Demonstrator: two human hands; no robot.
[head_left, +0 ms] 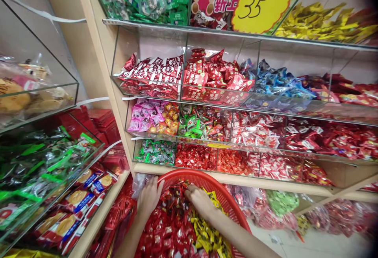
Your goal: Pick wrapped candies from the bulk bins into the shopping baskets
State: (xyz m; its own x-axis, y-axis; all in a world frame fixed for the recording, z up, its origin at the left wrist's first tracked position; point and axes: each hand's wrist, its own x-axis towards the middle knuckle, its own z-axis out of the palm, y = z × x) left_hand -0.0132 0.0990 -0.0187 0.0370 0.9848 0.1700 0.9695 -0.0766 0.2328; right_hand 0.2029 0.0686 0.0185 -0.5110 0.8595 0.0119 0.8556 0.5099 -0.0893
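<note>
A red plastic basket full of wrapped candies stands low in front of me. Red-wrapped candies fill its left and middle, with yellow-and-black wrapped candies along the right. My left hand is on the basket's left rim, thumb to the inner side and fingers over the outside. A clear plastic bag lies beside those fingers. Inside the basket, my right hand reaches into the candies near the far side. Its fingers are curled among dark red wrappers, and the fingertips are partly hidden.
Ahead rise shelves with glass-fronted bins of candies. A yellow price sign reading 35 hangs above. On the left, another rack holds green-wrapped packets and biscuit packs. Bagged goods lie under the shelf at right.
</note>
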